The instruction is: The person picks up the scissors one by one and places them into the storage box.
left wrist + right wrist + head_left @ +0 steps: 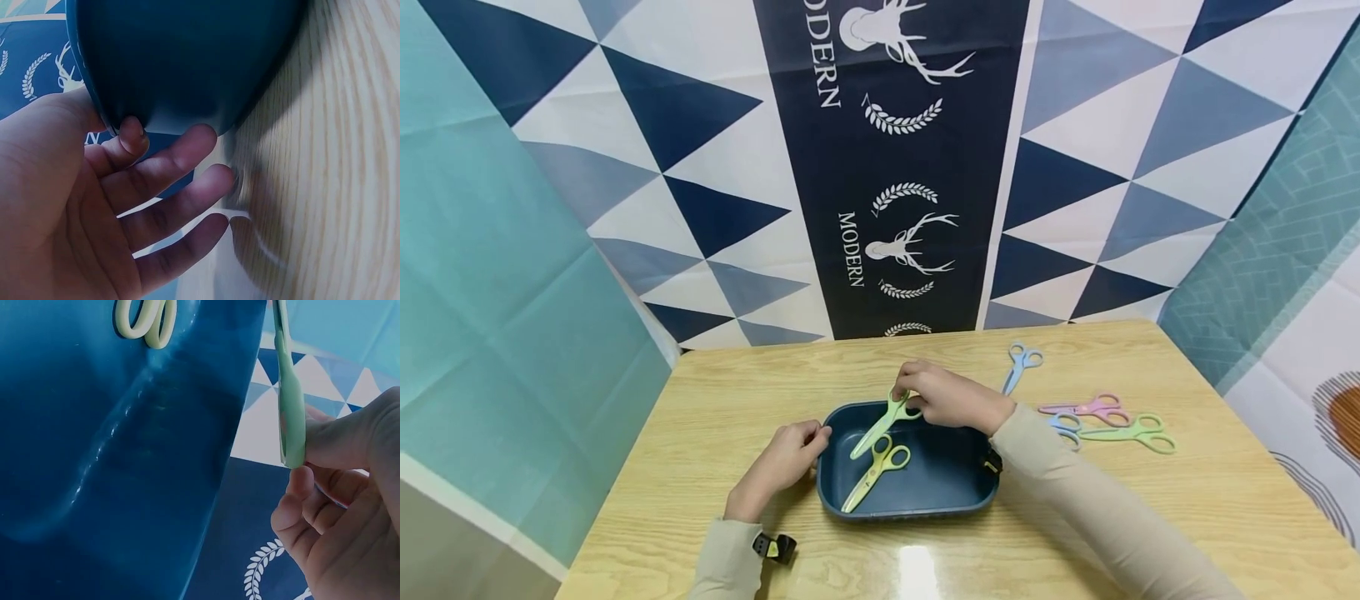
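A dark blue rectangular plastic bin (940,475) sits on the table. My left hand (790,454) holds its left rim; in the left wrist view the thumb and a fingertip pinch the bin's edge (187,62) while the other fingers (187,194) spread below. Over the bin's back left part, my right hand (943,392) pinches light green scissors (880,425) by a handle loop, blades pointing down and left. Yellow scissors (874,475) lie inside the bin, their loops partly seen in the right wrist view. The green scissors' handle (292,419) appears edge-on there between thumb and fingers.
Right of the bin lie more scissors: a blue pair (1019,360) at the back, a pink pair (1093,408), another blue pair (1066,423) partly behind the right sleeve, and a green pair (1138,432). A patterned cloth (910,167) hangs behind the wooden table (737,392).
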Demonstrator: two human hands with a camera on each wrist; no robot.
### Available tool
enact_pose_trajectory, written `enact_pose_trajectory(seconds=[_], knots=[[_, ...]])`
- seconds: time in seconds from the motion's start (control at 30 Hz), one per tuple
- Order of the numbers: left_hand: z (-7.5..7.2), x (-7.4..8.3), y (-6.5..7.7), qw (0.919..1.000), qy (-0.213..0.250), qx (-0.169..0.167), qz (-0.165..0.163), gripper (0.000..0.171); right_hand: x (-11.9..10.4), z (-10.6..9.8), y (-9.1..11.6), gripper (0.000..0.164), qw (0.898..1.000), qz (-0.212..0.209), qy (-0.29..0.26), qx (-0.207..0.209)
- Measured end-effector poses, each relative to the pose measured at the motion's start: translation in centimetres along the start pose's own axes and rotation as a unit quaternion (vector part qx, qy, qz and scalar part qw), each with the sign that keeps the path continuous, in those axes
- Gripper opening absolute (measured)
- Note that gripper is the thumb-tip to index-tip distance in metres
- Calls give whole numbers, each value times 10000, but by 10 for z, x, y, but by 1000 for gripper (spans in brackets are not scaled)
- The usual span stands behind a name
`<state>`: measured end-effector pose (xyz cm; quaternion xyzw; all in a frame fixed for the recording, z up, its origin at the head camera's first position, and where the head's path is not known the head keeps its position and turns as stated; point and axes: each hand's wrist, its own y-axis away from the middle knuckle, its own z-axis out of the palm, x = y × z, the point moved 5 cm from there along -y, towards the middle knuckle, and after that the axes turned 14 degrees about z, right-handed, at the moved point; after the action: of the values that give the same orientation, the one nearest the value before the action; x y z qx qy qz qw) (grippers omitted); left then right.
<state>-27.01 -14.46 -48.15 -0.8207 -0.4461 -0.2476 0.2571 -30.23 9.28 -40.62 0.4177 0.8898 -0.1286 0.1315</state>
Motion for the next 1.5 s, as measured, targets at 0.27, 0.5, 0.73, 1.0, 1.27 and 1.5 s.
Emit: enact_pose_trajectory(seconds=[0.27, 0.5, 0.73, 1.0, 1.27, 1.5], knots=[[1, -2, 0, 9999, -97, 35, 96, 38, -7, 6, -3, 19, 9997, -185, 96, -163], [0, -1, 0, 9998, -111, -4, 138, 38, -10, 8, -4, 19, 9990, -369, 138, -228], [0, 0, 1, 9999, -77, -20, 127, 38, -12, 12, -4, 21, 9983, -482, 115, -320], [0, 1, 2, 9997, -142, 2, 213, 39, -18, 21, -7, 26, 9966, -356, 189, -722], [1, 0, 2, 9996, -133, 35, 256, 38, -22, 32, -10, 29, 9933, -318, 415, -1032], [0, 0, 1, 9998, -132, 7, 174, 38, -23, 43, -11, 41, 9888, -301, 441, -1391]])
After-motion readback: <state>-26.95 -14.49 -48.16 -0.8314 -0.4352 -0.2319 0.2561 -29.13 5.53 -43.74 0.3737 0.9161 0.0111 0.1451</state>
